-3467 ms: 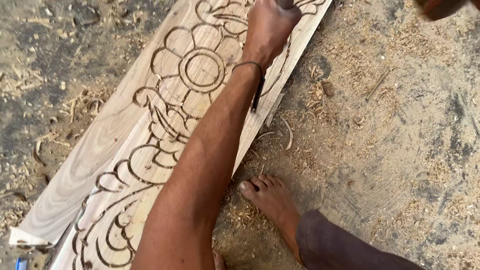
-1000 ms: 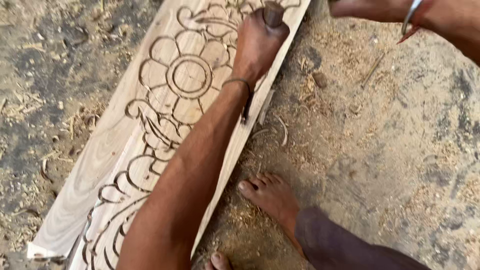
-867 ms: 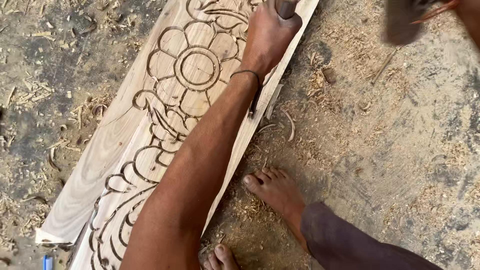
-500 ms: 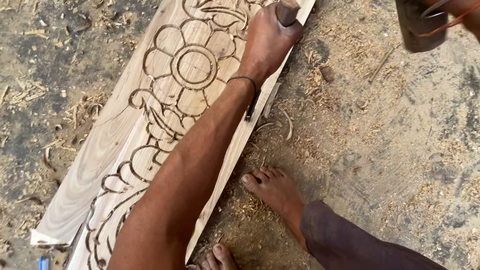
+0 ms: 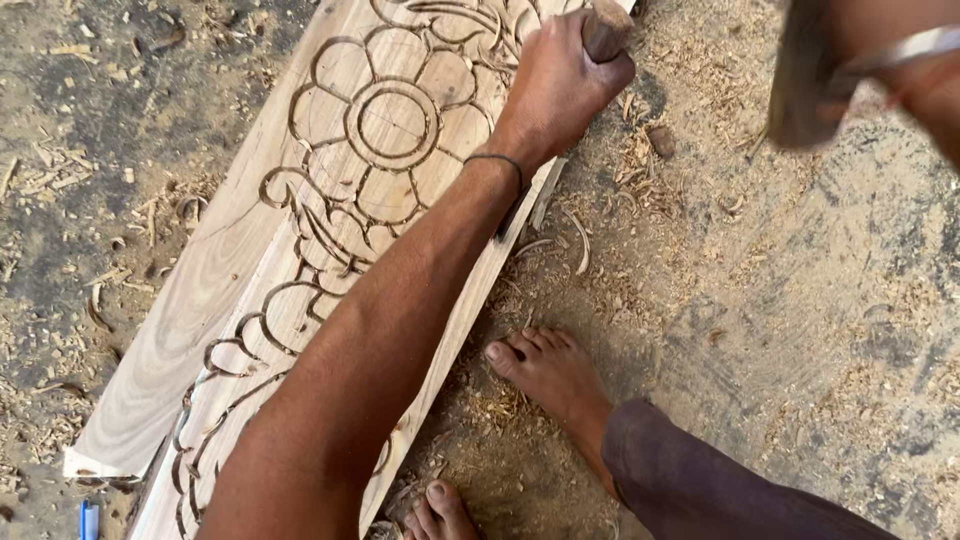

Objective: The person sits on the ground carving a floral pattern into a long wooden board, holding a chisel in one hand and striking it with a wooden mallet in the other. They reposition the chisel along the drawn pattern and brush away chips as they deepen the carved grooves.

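Observation:
A long pale wooden plank (image 5: 190, 320) lies on the ground, carved with a large flower (image 5: 385, 120) and curling vines. My left hand (image 5: 555, 85) is closed around the wooden handle of a chisel (image 5: 605, 22) at the plank's right edge near the top; the blade is hidden under the hand. A thin dark band circles that wrist. My right hand (image 5: 925, 75), blurred at the top right with a metal bangle, grips a dark mallet (image 5: 800, 85) that hangs to the right of the chisel, apart from it.
Wood shavings and sawdust cover the dirt ground around the plank. A bare foot (image 5: 555, 370) with a dark trouser leg stands right of the plank; toes of another foot (image 5: 440, 505) show at the bottom. A small blue object (image 5: 88, 520) lies bottom left.
The mallet in my right hand has swung down and left, closer to the chisel. My left hand keeps its grip on the chisel in the same spot on the plank.

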